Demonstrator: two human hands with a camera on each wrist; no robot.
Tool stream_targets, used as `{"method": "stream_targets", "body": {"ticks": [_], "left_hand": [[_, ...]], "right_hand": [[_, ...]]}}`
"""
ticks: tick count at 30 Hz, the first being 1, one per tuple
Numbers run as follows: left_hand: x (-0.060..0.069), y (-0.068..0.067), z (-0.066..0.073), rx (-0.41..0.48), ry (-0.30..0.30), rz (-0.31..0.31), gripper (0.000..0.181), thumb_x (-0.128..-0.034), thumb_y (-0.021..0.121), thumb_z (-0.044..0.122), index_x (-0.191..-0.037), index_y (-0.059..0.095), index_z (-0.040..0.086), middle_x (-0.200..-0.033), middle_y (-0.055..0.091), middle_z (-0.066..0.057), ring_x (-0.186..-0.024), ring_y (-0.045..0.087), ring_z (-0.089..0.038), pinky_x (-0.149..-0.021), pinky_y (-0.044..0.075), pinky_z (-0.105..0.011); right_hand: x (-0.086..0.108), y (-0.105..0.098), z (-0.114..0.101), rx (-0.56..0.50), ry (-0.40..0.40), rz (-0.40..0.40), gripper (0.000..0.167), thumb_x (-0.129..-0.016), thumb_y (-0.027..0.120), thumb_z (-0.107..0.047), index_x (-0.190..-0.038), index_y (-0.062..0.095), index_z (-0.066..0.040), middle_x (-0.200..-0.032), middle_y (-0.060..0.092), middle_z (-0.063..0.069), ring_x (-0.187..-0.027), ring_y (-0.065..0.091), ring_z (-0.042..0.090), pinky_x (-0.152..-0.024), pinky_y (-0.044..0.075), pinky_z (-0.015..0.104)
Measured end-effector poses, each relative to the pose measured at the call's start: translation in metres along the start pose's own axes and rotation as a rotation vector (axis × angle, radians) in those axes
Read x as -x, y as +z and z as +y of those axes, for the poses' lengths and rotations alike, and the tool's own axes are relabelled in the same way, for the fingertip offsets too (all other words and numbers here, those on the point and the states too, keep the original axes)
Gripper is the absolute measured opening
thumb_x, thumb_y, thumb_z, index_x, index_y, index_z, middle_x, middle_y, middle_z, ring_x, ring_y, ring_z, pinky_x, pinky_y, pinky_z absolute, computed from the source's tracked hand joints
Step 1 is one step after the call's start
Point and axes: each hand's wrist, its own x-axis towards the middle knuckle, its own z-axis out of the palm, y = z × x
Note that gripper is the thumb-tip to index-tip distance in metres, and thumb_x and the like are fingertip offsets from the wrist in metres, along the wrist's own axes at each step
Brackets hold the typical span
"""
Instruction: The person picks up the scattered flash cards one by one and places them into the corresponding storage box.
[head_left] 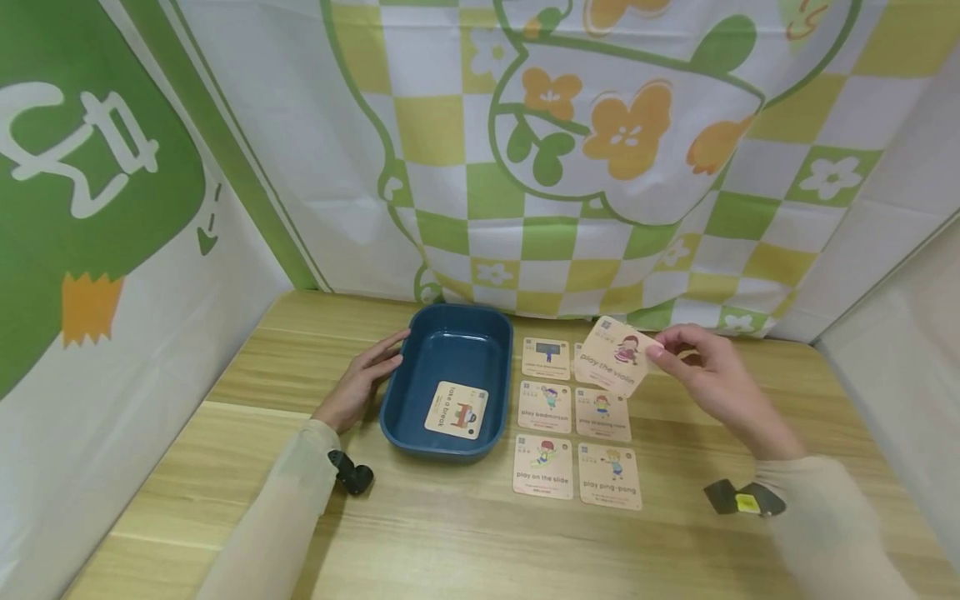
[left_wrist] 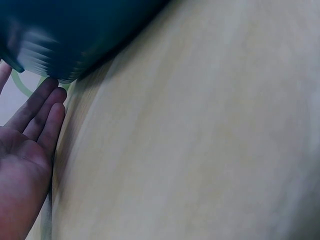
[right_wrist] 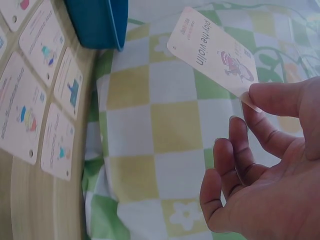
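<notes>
Above the worktop [head_left: 450, 537], the right hand [head_left: 716, 379] pinches the violin card [head_left: 611, 358] between its fingers; the left hand [head_left: 358, 385] touches the blue tray [head_left: 457, 350], fingers straight.

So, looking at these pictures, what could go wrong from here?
The right hand pinches the violin card only near one corner, so it might slip or twist.
The laid-out cards lie close together beneath it; a drop could knock them out of line.
The left hand is at the tray's side; a push might slide it into them.
</notes>
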Motion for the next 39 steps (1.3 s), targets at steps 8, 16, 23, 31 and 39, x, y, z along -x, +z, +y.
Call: {"method": "stream_targets", "body": {"ticks": [8, 16, 23, 31, 39], "left_hand": [[0.000, 0.000, 0.000, 0.003, 0.001, 0.000, 0.052, -0.1080, 0.050, 0.018, -0.158, 0.037, 0.010, -0.163, 0.030, -0.010, -0.149, 0.027, -0.029, -0.122, 0.021, -0.047], [0.000, 0.001, 0.003, -0.001, 0.000, 0.005, 0.052, -0.1079, 0.050, 0.018, -0.158, 0.037, 0.009, -0.164, 0.030, -0.010, -0.149, 0.027, -0.030, -0.122, 0.021, -0.048], [0.001, 0.001, 0.002, -0.005, 0.001, 0.002, 0.052, -0.1078, 0.050, 0.019, -0.158, 0.037, 0.010, -0.164, 0.030, -0.010, -0.149, 0.026, -0.030, -0.122, 0.021, -0.048], [0.000, 0.001, 0.002, -0.006, 0.000, 0.000, 0.052, -0.1080, 0.050, 0.019, -0.158, 0.037, 0.010, -0.163, 0.030, -0.011, -0.149, 0.027, -0.031, -0.122, 0.021, -0.048], [0.000, 0.001, 0.002, 0.000, -0.002, 0.008, 0.053, -0.1076, 0.050, 0.018, -0.158, 0.037, 0.009, -0.163, 0.030, -0.010, -0.149, 0.027, -0.030, -0.122, 0.021, -0.048]], "right_hand": [[-0.007, 0.016, -0.013, -0.043, 0.005, -0.039, 0.024, -0.103, 0.062, -0.025, -0.109, 0.065, -0.001, -0.110, 0.064, 0.011, -0.098, 0.057, 0.021, -0.081, 0.047, 0.027], [-0.017, 0.040, -0.024, -0.111, -0.030, -0.085, 0.019, -0.102, 0.064, -0.020, -0.106, 0.066, -0.002, -0.105, 0.064, 0.010, -0.096, 0.057, 0.023, -0.086, 0.047, 0.034], [-0.026, 0.063, -0.027, -0.122, -0.079, -0.111, 0.013, -0.101, 0.065, -0.017, -0.101, 0.068, -0.004, -0.099, 0.065, 0.008, -0.095, 0.058, 0.024, -0.089, 0.047, 0.042], [-0.034, 0.084, -0.035, -0.155, -0.111, -0.117, 0.013, -0.100, 0.066, -0.017, -0.100, 0.069, -0.005, -0.098, 0.066, 0.007, -0.093, 0.058, 0.023, -0.087, 0.049, 0.042], [-0.040, 0.104, -0.041, -0.198, -0.090, -0.137, 0.014, -0.100, 0.066, -0.018, -0.101, 0.069, -0.004, -0.099, 0.066, 0.008, -0.091, 0.059, 0.023, -0.085, 0.050, 0.041]]}}
